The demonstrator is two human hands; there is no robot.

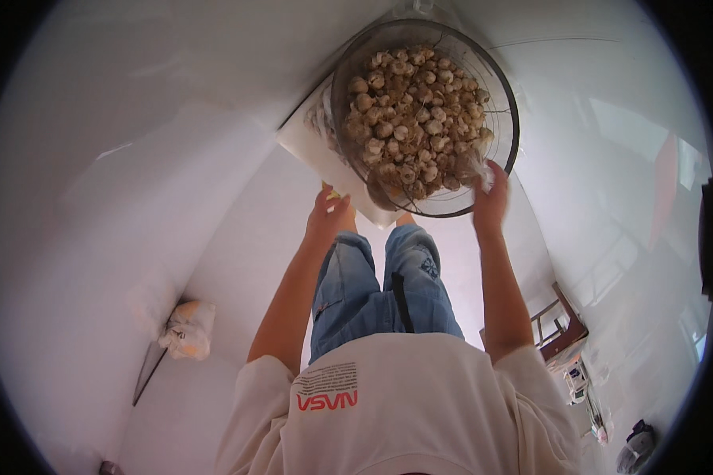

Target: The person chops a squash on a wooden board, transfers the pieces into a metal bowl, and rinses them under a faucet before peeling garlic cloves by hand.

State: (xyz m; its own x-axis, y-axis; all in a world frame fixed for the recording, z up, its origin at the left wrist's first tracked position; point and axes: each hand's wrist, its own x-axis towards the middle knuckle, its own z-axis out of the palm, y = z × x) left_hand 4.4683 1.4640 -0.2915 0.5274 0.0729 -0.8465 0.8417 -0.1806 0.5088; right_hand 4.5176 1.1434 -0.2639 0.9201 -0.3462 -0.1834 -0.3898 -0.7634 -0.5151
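A round basket with a dark rim (516, 119) stands before me, holding a heap of garlic bulbs (422, 119). At the basket's lower right edge, my right hand (492, 199) grips something pale and wispy (481, 172), blurred, perhaps a garlic bulb or its dry skins. My left hand (328, 217) is to the lower left of the basket, its fingers curled near a small yellow thing (331, 193); whether it holds that is unclear. A white board or lid (309, 139) lies partly beneath the basket, with more bulbs visible at its left.
White walls rise on both sides. At the lower left a tied plastic bag (190, 329) rests by the wall. On the right are a dark wooden frame (561, 326) and, lower down, a dark grey bundle (637, 448). My legs are just below the basket.
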